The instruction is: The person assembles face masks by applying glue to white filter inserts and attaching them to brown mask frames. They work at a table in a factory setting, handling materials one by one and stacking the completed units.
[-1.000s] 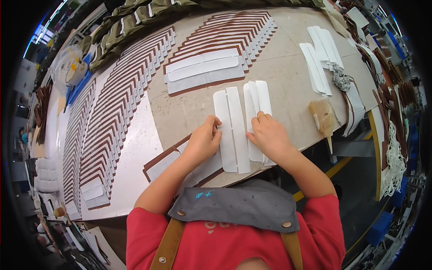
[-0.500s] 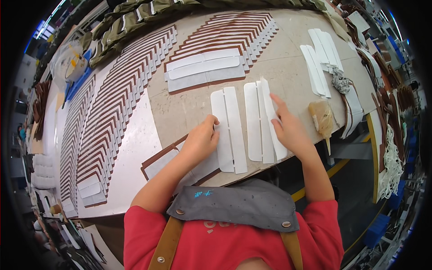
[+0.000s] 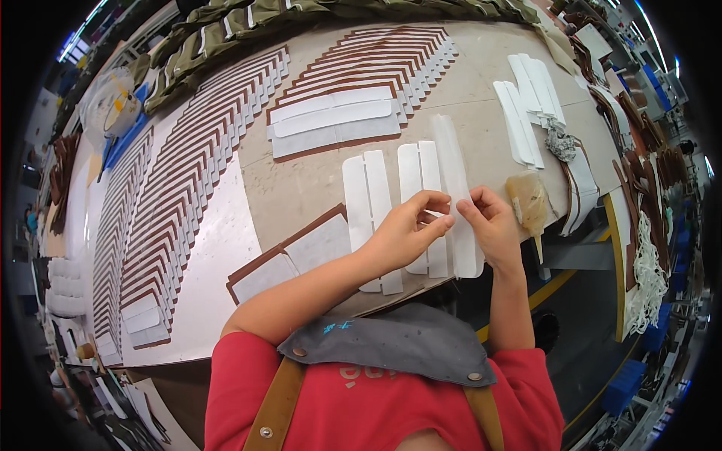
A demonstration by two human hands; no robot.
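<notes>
My right hand (image 3: 495,229) pinches a long white strip (image 3: 462,237) by the near edge of the desk (image 3: 320,184), and my left hand (image 3: 410,233) bends in at its left side, but I can't tell if those fingers hold it, with flat white pieces (image 3: 423,177) just left.

Wht strip (image 3: 451,165): was held.
Long, thin; ran lengthwise R of flat wht pcs. (image 3: 412,174), far end angled L.
</notes>
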